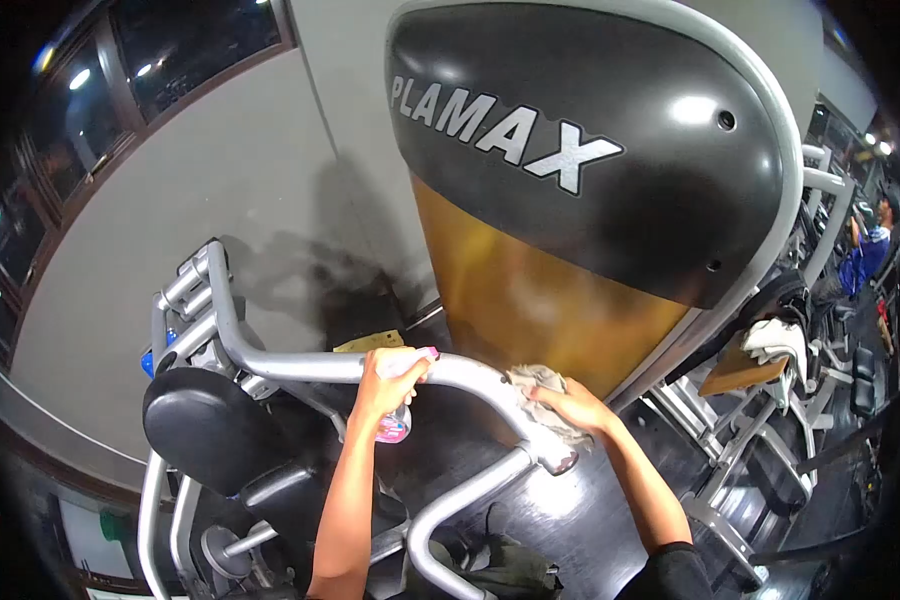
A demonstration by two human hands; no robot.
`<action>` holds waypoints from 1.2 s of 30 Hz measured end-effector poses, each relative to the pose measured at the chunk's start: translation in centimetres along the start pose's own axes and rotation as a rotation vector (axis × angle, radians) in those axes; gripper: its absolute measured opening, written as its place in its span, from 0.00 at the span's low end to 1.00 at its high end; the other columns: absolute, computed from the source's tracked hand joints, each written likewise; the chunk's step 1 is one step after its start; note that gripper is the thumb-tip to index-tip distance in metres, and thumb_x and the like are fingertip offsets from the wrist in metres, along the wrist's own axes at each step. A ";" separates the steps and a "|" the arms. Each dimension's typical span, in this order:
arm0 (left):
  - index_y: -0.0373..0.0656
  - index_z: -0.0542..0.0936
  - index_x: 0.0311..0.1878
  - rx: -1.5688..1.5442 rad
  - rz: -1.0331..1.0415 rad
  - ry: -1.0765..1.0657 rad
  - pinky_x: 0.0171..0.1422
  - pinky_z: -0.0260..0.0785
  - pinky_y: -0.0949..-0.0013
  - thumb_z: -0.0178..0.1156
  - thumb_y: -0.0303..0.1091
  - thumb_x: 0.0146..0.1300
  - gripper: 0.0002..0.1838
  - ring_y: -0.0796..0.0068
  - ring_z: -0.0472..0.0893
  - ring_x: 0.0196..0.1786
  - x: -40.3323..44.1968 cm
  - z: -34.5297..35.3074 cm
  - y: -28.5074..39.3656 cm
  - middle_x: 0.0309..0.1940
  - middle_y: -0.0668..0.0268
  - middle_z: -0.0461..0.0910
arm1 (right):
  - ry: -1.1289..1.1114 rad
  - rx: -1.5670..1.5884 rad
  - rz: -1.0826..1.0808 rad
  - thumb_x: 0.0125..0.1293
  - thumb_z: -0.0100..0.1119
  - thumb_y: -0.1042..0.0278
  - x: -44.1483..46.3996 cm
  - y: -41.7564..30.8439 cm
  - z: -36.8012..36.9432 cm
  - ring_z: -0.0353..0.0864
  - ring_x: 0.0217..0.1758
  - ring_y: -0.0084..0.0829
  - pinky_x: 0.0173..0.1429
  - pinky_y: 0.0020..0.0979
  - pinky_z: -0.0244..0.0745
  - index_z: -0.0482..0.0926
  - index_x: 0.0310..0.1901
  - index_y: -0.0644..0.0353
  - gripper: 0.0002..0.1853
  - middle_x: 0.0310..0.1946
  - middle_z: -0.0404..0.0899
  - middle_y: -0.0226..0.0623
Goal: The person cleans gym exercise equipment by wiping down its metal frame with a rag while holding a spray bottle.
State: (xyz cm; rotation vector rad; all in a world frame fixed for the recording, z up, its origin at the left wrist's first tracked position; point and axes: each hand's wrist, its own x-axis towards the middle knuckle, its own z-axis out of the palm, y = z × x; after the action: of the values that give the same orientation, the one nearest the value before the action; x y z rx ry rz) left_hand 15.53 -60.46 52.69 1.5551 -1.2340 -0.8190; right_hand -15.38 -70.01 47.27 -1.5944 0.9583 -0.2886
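Observation:
My left hand (388,382) is wrapped round a spray bottle (394,428), whose pink-labelled body shows below the fingers and whose pink nozzle sticks out at the top. It is close to a silver tubular bar (295,366) of an exercise machine. With my right hand (576,406) I grip a crumpled greyish cloth (544,390), which lies against the curved right part of that bar. The bar's end (562,462) near the cloth looks worn and brownish.
A large machine cover (590,110) lettered PLAMAX stands ahead. A black padded seat (210,425) is at left, before the grey wall (170,220). Towards the right are a white towel (776,345), a brown board (740,374), metal frames and another person (870,245).

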 end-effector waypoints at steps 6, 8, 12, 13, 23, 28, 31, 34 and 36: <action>0.38 0.85 0.32 -0.016 0.080 0.012 0.22 0.67 0.73 0.67 0.37 0.65 0.11 0.82 0.76 0.18 -1.1 0.6 -0.1 0.17 0.70 0.77 | 0.248 -0.447 -0.271 0.62 0.66 0.46 -3.0 -6.4 2.6 0.85 0.51 0.52 0.54 0.45 0.79 0.80 0.57 0.59 0.29 0.52 0.82 0.52; 0.39 0.85 0.32 0.026 0.054 -0.007 0.23 0.67 0.72 0.67 0.37 0.64 0.11 0.81 0.76 0.17 -2.4 1.5 0.6 0.16 0.70 0.77 | 0.360 -0.510 -0.456 0.62 0.67 0.51 -2.2 -7.2 3.8 0.84 0.47 0.55 0.52 0.49 0.78 0.78 0.55 0.61 0.26 0.44 0.82 0.51; 0.41 0.86 0.34 0.179 0.134 -0.101 0.31 0.70 0.63 0.70 0.39 0.61 0.11 0.66 0.80 0.23 -4.6 3.1 1.9 0.20 0.60 0.80 | 0.253 -0.443 -0.300 0.63 0.67 0.50 -0.4 -7.0 2.8 0.84 0.51 0.54 0.54 0.46 0.78 0.78 0.55 0.61 0.26 0.46 0.84 0.52; 0.41 0.86 0.34 0.185 0.218 -0.090 0.32 0.70 0.61 0.70 0.39 0.61 0.10 0.61 0.81 0.24 -5.1 3.8 2.4 0.22 0.58 0.80 | 0.250 -0.449 -0.303 0.63 0.67 0.50 -0.7 -6.8 2.5 0.84 0.51 0.54 0.54 0.46 0.78 0.78 0.55 0.61 0.26 0.46 0.84 0.52; 0.39 0.82 0.29 0.242 0.230 -0.025 0.33 0.70 0.58 0.67 0.41 0.62 0.14 0.51 0.82 0.29 -6.5 6.2 2.5 0.25 0.56 0.81 | 0.482 0.099 -0.369 0.64 0.69 0.65 -6.7 -3.6 1.2 0.85 0.52 0.31 0.59 0.32 0.76 0.74 0.57 0.63 0.23 0.47 0.87 0.43; 0.39 0.84 0.31 0.239 0.258 0.025 0.32 0.68 0.60 0.68 0.39 0.62 0.12 0.54 0.79 0.26 -7.2 6.0 2.7 0.24 0.56 0.79 | 0.391 -0.375 -0.516 0.53 0.68 0.68 -6.7 -5.7 2.2 0.84 0.53 0.45 0.59 0.38 0.77 0.79 0.51 0.63 0.22 0.47 0.83 0.44; 0.41 0.84 0.31 0.245 0.239 0.096 0.33 0.70 0.59 0.67 0.41 0.62 0.13 0.52 0.81 0.28 -8.0 5.7 3.9 0.25 0.57 0.80 | 0.404 -0.557 -0.615 0.52 0.69 0.65 -3.6 -6.1 3.7 0.83 0.53 0.48 0.58 0.40 0.78 0.79 0.54 0.61 0.25 0.47 0.82 0.45; 0.41 0.84 0.32 0.287 0.241 0.170 0.33 0.70 0.59 0.67 0.41 0.61 0.12 0.52 0.81 0.28 -9.0 5.8 5.2 0.25 0.59 0.80 | 0.380 -0.591 -0.534 0.54 0.71 0.59 -0.7 -7.9 4.4 0.83 0.53 0.52 0.57 0.44 0.79 0.80 0.54 0.59 0.26 0.49 0.83 0.47; 0.41 0.84 0.32 0.335 0.258 0.211 0.33 0.70 0.59 0.67 0.41 0.61 0.12 0.52 0.81 0.27 -9.7 6.1 6.0 0.25 0.59 0.80 | 0.321 -0.527 -0.437 0.57 0.69 0.55 0.2 -8.3 3.5 0.84 0.52 0.53 0.57 0.45 0.79 0.81 0.54 0.59 0.26 0.47 0.84 0.50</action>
State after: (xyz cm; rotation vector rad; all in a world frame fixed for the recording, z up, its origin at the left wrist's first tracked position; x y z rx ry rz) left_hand 5.41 -52.94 55.89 1.6503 -1.4267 -0.2832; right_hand -9.51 -67.97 53.78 -2.2956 0.9669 -0.6492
